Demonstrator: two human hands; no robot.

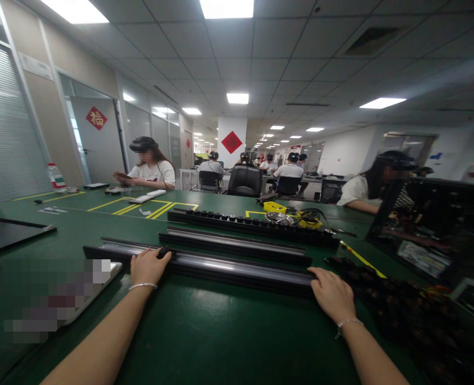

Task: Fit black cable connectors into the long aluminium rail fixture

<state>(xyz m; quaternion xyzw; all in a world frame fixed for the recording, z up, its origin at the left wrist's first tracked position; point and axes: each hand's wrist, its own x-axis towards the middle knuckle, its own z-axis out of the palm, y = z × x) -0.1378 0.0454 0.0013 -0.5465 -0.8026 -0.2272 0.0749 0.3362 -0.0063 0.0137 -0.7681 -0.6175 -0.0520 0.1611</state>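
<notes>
Now left hand (147, 266) grips near rail (204, 266) by left part, right hand (332, 291) clasps its right end; rail flat on mat (204, 331). Best lift level, both ends together. Second rail (232, 245) just behind; cable heap (397, 305) right of it.

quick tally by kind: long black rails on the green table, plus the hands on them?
Long black rails: 3 (nearest rail, middle rail, far rail with knobs)
Hands on the nearest rail: 2 (left hand, right hand)
Total: 5
</notes>
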